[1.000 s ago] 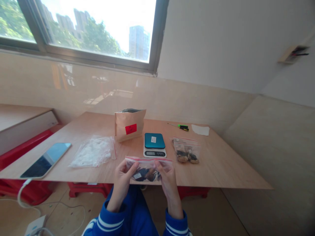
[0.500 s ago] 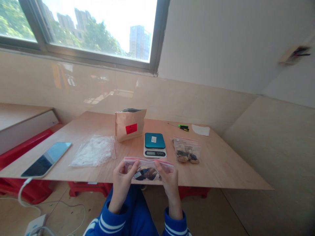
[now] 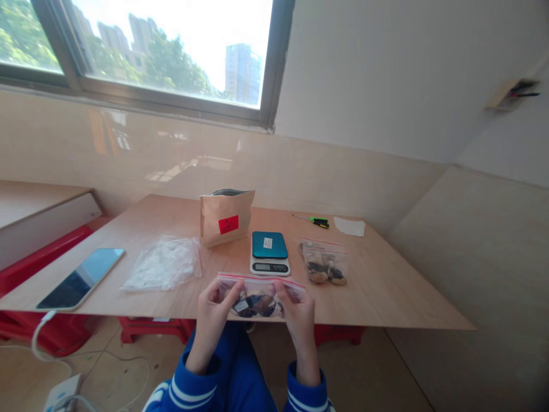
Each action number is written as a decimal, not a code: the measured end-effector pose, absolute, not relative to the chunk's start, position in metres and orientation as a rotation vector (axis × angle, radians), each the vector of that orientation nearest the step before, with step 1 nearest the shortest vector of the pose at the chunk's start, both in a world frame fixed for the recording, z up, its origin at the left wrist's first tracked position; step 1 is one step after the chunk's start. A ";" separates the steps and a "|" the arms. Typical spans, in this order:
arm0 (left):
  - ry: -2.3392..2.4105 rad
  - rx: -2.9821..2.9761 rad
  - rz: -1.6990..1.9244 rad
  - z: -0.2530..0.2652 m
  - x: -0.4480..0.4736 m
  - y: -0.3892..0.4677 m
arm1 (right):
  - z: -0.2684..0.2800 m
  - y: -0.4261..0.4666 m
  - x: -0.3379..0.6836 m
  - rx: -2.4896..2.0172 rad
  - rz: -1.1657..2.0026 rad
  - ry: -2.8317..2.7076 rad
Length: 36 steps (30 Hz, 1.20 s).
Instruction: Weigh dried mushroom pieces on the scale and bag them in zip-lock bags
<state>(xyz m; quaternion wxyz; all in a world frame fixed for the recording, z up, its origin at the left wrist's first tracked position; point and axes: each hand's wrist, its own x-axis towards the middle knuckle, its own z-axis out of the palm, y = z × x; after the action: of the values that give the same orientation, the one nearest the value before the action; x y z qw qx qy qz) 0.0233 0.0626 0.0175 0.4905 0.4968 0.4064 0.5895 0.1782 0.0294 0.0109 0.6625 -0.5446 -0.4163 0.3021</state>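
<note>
Between my two hands is a clear zip bag (image 3: 256, 305) with a red-lined top strip, holding dark and brown dried pieces and a small white label or packet. My left hand (image 3: 215, 303) pinches the strip near its left end, thumb on top. Toward the strip's right part, my right hand (image 3: 297, 306) pinches it the same way. The bag is at the table's front edge, just in front of a kitchen scale (image 3: 270, 252) with a teal plate. Other filled zip bags (image 3: 326, 266) lie to the right of the scale.
A brown paper pouch (image 3: 225, 220) with a red label stands open behind. Flat clear bags (image 3: 163, 264) lie at left, beside a phone (image 3: 81, 278) with a cable. A screwdriver (image 3: 312, 220) and a white sheet (image 3: 349, 226) lie at the back right. Red stools (image 3: 156, 328) are under the table.
My right hand has shifted slightly right along the bag's top strip. My left hand keeps its grip in nearly the same place.
</note>
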 end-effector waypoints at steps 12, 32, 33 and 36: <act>1.035 1.189 1.498 0.016 0.021 0.060 | 0.009 0.032 0.168 -1.125 0.690 -0.873; 0.915 1.119 1.382 0.017 0.028 0.056 | 0.014 0.031 0.168 -1.149 0.736 -0.977; 0.928 1.121 1.397 0.018 0.029 0.055 | 0.016 0.030 0.167 -1.157 0.688 -0.998; 0.954 1.116 1.432 0.019 0.031 0.052 | 0.019 0.030 0.163 -1.159 0.560 -1.028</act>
<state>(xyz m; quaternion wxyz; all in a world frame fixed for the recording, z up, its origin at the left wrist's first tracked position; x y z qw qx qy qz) 0.0311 0.0522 0.0187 0.5188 0.4653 0.3977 0.5968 0.1635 0.0295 0.0191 0.6795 -0.5163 -0.4578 0.2493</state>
